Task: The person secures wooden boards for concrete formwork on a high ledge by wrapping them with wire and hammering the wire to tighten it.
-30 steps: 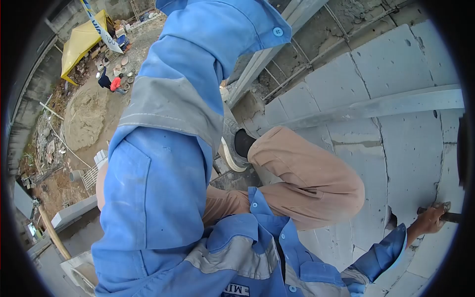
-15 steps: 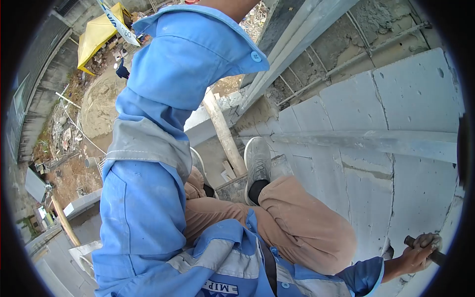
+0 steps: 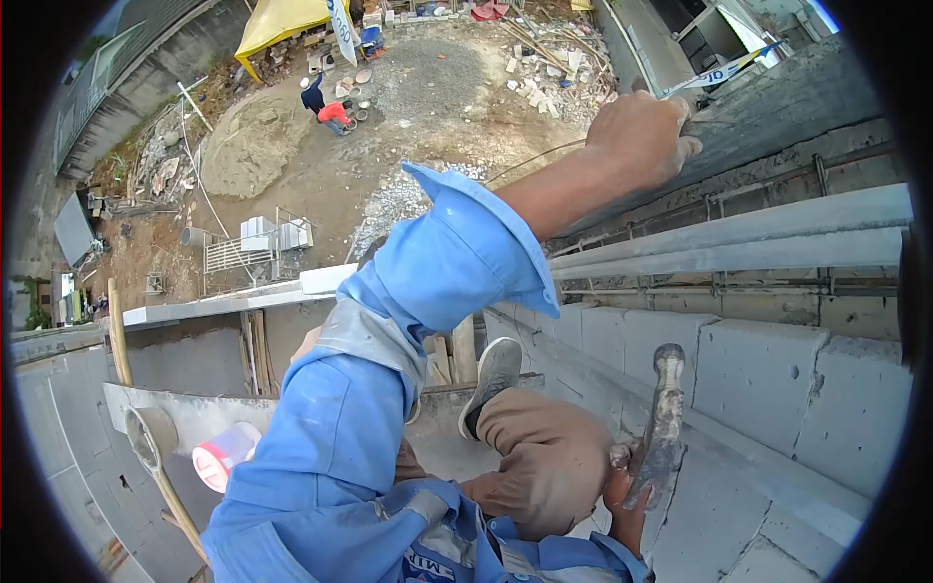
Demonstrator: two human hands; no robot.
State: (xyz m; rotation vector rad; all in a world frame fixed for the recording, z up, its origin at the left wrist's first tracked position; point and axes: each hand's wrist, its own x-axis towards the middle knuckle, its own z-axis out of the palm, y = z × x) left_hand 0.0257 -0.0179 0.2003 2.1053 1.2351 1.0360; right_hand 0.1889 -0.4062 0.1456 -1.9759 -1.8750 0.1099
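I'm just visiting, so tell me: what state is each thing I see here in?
right hand: closed on the hammer
hammer: held, surface stained
left hand: stretched out, fingers bent; whether it grips anything is unclear
left cuff: flared open
shoe: worn
wall blocks: laid in a row
sand: heaped
yellow canopy: standing

Upper left, I see a yellow canopy; below it, two people beside a sand mound. To their right lie grey gravel and scattered rubble. Pale blocks sit at a metal rack. Lower left: a white-and-pink container, probably a bucket, though lens distortion obscures it.
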